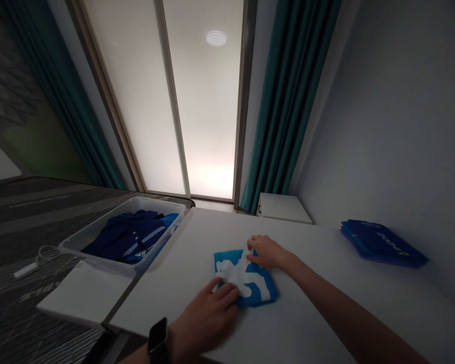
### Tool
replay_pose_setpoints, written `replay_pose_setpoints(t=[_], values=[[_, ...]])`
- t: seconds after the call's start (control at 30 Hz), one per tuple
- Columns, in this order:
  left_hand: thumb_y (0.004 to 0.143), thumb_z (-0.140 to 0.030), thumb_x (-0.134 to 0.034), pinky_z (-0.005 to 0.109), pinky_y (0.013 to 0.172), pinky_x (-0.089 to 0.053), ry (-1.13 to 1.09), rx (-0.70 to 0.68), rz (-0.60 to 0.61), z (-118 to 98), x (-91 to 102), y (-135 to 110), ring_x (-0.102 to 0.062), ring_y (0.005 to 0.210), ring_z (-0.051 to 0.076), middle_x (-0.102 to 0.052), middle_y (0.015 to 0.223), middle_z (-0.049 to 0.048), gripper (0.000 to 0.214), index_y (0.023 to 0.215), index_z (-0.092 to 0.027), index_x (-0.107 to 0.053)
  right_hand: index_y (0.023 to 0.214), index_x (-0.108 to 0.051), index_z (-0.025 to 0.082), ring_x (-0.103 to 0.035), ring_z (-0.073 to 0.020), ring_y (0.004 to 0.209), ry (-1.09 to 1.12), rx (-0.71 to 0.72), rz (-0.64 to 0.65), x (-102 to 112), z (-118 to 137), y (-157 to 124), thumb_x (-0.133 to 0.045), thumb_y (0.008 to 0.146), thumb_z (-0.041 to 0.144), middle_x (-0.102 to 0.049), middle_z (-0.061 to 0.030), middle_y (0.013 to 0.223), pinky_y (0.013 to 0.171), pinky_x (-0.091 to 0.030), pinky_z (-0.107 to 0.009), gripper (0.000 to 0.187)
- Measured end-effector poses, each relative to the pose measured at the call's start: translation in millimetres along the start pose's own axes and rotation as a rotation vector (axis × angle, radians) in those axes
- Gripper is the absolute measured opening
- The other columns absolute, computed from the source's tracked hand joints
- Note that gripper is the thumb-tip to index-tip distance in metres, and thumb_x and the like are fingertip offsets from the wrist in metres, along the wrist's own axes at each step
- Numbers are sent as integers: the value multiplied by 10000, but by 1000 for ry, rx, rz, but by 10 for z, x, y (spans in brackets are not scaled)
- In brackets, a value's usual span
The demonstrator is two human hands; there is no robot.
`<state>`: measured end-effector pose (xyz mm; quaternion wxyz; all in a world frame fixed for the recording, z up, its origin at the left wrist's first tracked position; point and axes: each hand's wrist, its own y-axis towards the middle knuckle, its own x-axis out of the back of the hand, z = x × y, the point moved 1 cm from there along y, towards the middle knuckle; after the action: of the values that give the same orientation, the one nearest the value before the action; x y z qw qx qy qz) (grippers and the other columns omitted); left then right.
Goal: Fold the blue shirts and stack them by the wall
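A folded bright blue garment [256, 296] with a large white pattern lies flat on the white table in front of me. My left hand [214, 308] rests on its near left edge, fingers stretched over the fabric, with a dark watch [158, 336] on the wrist. At the far right corner, my right hand [265, 251] has its fingers curled at the fabric's edge. Whether the thumb pinches a layer there is hard to see.
On the left, a translucent plastic bin [93, 258] holds crumpled dark blue clothes [131, 230]. A stack of folded blue garments [382, 243] sits at the right by the wall. Behind the white table [197, 237] stands a low white cabinet [282, 206]. A white power strip [26, 270] lies at far left.
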<state>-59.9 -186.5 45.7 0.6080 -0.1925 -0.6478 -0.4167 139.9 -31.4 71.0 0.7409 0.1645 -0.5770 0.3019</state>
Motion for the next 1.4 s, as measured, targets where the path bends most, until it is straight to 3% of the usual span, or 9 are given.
replay_pose_setpoints(t=[0.1, 0.2, 0.47, 0.63, 0.77, 0.9, 1.07, 1.23, 1.4], values=[[890, -133, -563, 436, 990, -350, 45, 242, -27, 282, 77, -200, -526, 1075, 246, -598, 1149, 74, 65, 906, -185, -599, 907, -719, 162, -655, -297, 935, 50, -153, 49, 42, -179, -122, -625, 827, 386, -707, -147, 979, 833, -456, -377, 255], [913, -128, -496, 394, 875, -420, -33, 378, -51, 376, 124, -226, -545, 974, 234, -601, 1084, 72, 206, 1086, -194, -586, 1058, -700, 152, -667, -264, 917, 152, -256, 57, 26, -233, -147, -547, 880, 361, -718, -140, 1031, 794, -466, -338, 314], [945, -274, -524, 422, 936, -446, -256, 379, 4, 145, -28, -103, -521, 1101, 259, -558, 1246, 68, 335, 1279, -290, -539, 1217, -640, 165, -597, -259, 1147, 495, -376, 5, -222, 8, 70, -642, 820, 325, -662, -111, 1241, 933, -450, -315, 428], [947, -244, -505, 479, 996, -452, -329, 422, 30, 153, -57, -229, -492, 1202, 285, -533, 1337, 80, 399, 1343, -295, -508, 1011, -693, 145, -702, -245, 884, 813, -436, 128, -195, 76, 150, -679, 809, 408, -737, -104, 1001, 720, -555, -307, 332], [950, -244, -496, 474, 1031, -454, -436, 437, -1, 152, -37, -302, -494, 1238, 275, -526, 1374, 68, 405, 1348, -314, -515, 1050, -661, 160, -705, -225, 916, 1013, -411, 221, -93, 132, 157, -714, 796, 378, -733, -85, 1015, 760, -577, -305, 339], [945, -282, -509, 458, 1043, -459, -682, 599, -168, 256, -129, -288, -528, 1229, 261, -538, 1353, 88, 364, 1309, -276, -531, 1182, -572, 167, -696, -220, 980, 1247, -384, 290, -56, 153, 68, -712, 806, 290, -708, -90, 1085, 841, -576, -343, 420], [882, -392, -644, 504, 1078, -413, -1120, 1028, -373, 554, -325, -40, -458, 1330, 312, -393, 1483, 176, 721, 1478, -213, -278, 1219, -525, 174, -699, -246, 975, 1564, -366, 208, -108, 111, -129, -693, 805, 239, -703, -107, 1094, 895, -556, -414, 451], [807, -437, -757, 421, 957, -528, -1658, 1186, -333, 675, -332, 369, -588, 1190, 309, -455, 1450, 197, 950, 1522, -233, -167, 1177, -558, 158, -704, -261, 967, 1684, -421, 48, -182, 98, -289, -615, 802, 238, -720, -116, 1059, 893, -554, -420, 388], [831, -348, -747, 391, 844, -587, -1916, 1221, -223, 675, -313, 581, -690, 991, 271, -634, 1236, 170, 718, 1420, -169, -377, 1211, -555, 139, -710, -263, 946, 1773, -572, -10, -260, 22, -321, -508, 858, 278, -728, -130, 1042, 856, -569, -416, 383]])
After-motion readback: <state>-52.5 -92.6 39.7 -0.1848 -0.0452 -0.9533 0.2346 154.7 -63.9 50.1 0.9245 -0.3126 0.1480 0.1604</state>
